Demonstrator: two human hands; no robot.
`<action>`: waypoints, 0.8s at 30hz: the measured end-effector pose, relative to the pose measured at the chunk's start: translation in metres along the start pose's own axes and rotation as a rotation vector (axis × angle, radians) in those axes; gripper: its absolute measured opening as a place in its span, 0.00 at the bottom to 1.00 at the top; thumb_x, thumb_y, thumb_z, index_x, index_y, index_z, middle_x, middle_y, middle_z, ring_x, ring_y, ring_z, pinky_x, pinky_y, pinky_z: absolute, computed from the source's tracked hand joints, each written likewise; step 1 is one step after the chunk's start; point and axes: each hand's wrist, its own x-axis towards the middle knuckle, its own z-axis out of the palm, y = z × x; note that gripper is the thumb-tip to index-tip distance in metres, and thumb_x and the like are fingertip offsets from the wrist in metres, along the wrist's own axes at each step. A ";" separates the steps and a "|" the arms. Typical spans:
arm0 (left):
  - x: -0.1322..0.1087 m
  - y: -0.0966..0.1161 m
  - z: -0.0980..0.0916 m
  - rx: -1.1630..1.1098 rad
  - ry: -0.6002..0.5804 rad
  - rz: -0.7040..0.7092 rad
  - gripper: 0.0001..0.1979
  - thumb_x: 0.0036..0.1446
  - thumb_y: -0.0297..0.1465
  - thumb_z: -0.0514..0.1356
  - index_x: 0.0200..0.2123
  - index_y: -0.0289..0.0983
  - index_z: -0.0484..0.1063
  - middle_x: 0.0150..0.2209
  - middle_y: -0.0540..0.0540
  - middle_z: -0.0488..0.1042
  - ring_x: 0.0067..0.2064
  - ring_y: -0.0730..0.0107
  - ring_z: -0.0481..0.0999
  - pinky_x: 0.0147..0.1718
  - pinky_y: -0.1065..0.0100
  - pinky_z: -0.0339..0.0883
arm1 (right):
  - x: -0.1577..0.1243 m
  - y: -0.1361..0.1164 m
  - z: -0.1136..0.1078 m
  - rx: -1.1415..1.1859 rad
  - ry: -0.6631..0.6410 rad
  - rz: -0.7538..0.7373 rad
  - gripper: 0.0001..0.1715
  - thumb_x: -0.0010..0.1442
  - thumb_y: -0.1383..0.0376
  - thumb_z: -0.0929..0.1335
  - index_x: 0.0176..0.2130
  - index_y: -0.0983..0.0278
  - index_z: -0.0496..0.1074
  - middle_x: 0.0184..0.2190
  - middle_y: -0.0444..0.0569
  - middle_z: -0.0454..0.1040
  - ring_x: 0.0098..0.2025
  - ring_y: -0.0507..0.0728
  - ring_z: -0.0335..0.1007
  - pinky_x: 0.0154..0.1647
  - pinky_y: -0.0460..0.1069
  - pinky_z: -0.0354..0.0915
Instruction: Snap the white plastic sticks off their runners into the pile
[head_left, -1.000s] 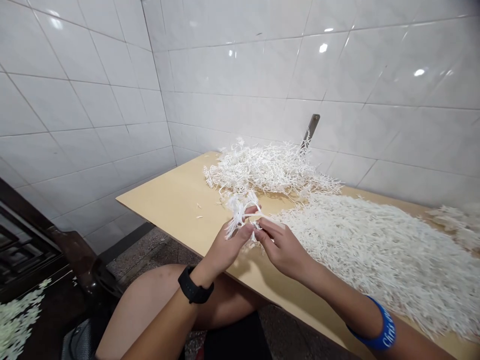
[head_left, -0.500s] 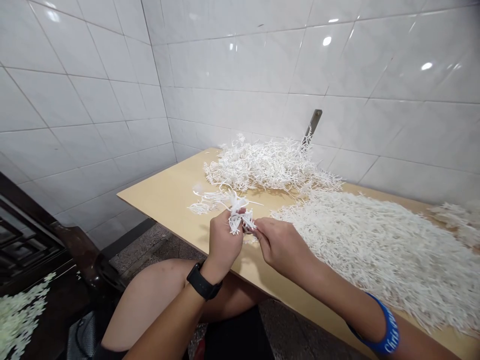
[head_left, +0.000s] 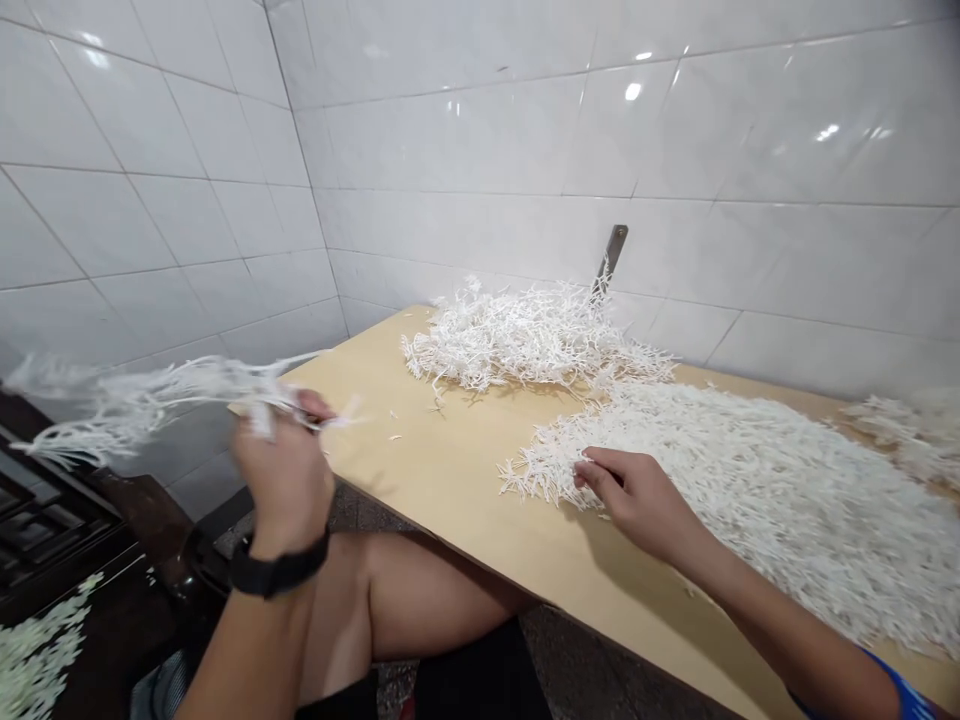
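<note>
Pale plywood tabletop (head_left: 450, 470) against white tiled walls (head_left: 465, 170), spread with mounds of white shredded strands (head_left: 750, 510). Left hand (head_left: 281, 480), blurred, fingers closed on a tangle of strands (head_left: 150, 400) beyond the table edge; right hand (head_left: 637, 497) loosely curled, fingertips touching the nearer mound's fringe.

On the table (head_left: 420, 450), a loose heap of branched strips (head_left: 525, 335) lies at the back, near the tiled wall (head_left: 480, 170) — a wider spread of strips (head_left: 750, 510) lies just beside it, nearer and to the right — with more pieces (head_left: 37, 645) below the table, off to the left.
</note>
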 end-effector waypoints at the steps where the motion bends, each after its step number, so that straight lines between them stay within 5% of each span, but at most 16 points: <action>1: -0.001 -0.003 0.000 -0.019 -0.040 0.005 0.02 0.52 0.28 0.56 0.27 0.37 0.67 0.23 0.52 0.69 0.26 0.75 0.70 0.30 0.72 0.68 | 0.003 0.009 -0.004 0.086 -0.047 0.050 0.19 0.63 0.60 0.59 0.23 0.62 0.65 0.15 0.41 0.59 0.18 0.51 0.54 0.23 0.48 0.52; 6: -0.031 -0.027 0.031 -0.097 -0.305 -0.112 0.04 0.52 0.30 0.57 0.31 0.35 0.70 0.29 0.47 0.73 0.31 0.71 0.73 0.33 0.70 0.69 | 0.025 0.026 -0.005 0.425 -0.150 0.106 0.18 0.62 0.58 0.62 0.24 0.63 0.64 0.17 0.40 0.60 0.20 0.49 0.56 0.28 0.48 0.59; 9: -0.039 -0.036 0.042 -0.013 -0.367 -0.127 0.08 0.54 0.33 0.57 0.29 0.34 0.72 0.30 0.46 0.74 0.30 0.72 0.72 0.33 0.71 0.68 | 0.033 0.029 -0.002 0.391 -0.136 0.103 0.12 0.61 0.62 0.61 0.38 0.65 0.70 0.26 0.45 0.71 0.24 0.51 0.63 0.28 0.48 0.60; 12: -0.041 -0.041 0.043 0.027 -0.408 -0.160 0.11 0.55 0.36 0.58 0.30 0.33 0.73 0.30 0.45 0.75 0.30 0.71 0.72 0.33 0.70 0.68 | 0.035 0.034 -0.001 0.233 -0.074 0.060 0.17 0.62 0.66 0.59 0.50 0.63 0.66 0.31 0.46 0.75 0.27 0.51 0.66 0.29 0.48 0.60; 16: -0.050 -0.049 0.046 0.047 -0.446 -0.214 0.14 0.55 0.39 0.57 0.29 0.33 0.73 0.29 0.44 0.75 0.30 0.70 0.72 0.34 0.68 0.68 | 0.032 0.039 0.000 0.152 0.030 0.011 0.09 0.64 0.62 0.60 0.38 0.62 0.67 0.26 0.44 0.73 0.26 0.51 0.65 0.28 0.47 0.58; 19: -0.058 -0.056 0.051 0.078 -0.441 -0.287 0.16 0.55 0.41 0.57 0.29 0.33 0.72 0.29 0.44 0.75 0.30 0.69 0.72 0.32 0.68 0.68 | 0.029 0.042 0.005 0.071 0.116 -0.009 0.14 0.63 0.58 0.62 0.28 0.62 0.64 0.21 0.42 0.67 0.24 0.51 0.61 0.27 0.47 0.57; 24: -0.065 -0.062 0.053 0.133 -0.543 -0.265 0.16 0.55 0.42 0.57 0.31 0.33 0.73 0.31 0.44 0.76 0.32 0.68 0.73 0.34 0.67 0.68 | 0.025 0.053 0.017 -0.117 0.204 -0.117 0.13 0.62 0.59 0.63 0.30 0.63 0.70 0.26 0.48 0.73 0.29 0.55 0.67 0.32 0.50 0.62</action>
